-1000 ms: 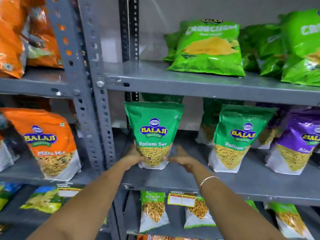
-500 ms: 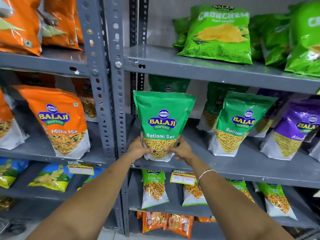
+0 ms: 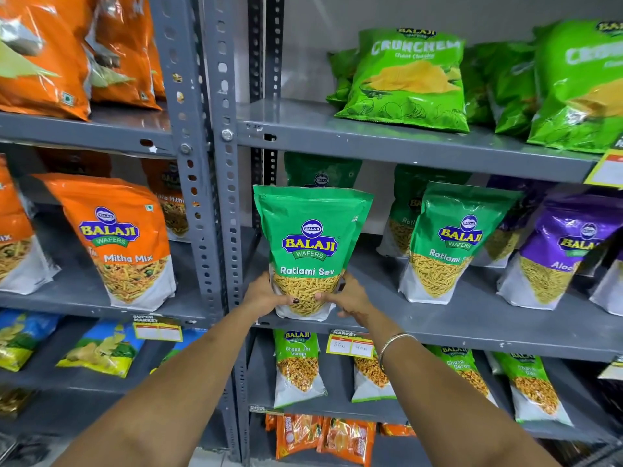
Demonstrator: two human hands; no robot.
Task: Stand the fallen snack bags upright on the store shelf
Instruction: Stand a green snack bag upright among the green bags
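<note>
A green Ratlami Sev bag (image 3: 312,244) stands upright at the left front of the grey middle shelf (image 3: 472,328). My left hand (image 3: 266,296) grips its lower left corner and my right hand (image 3: 350,298) grips its lower right corner, thumbs on the front. A second Ratlami Sev bag (image 3: 448,244) stands upright to the right, leaning slightly. Another green bag (image 3: 322,171) stands behind the held one, mostly hidden.
A purple bag (image 3: 566,251) stands further right. Green Crunchem bags (image 3: 408,82) lean on the shelf above. An orange Mitha Mix bag (image 3: 121,241) stands in the left bay beyond the perforated grey upright (image 3: 215,197). Smaller bags and price tags (image 3: 350,345) sit below.
The view has shifted lower and closer to the shelf. Both hands have closed further round the bottom of the Ratlami Sev bag, which stays upright in the same spot.
</note>
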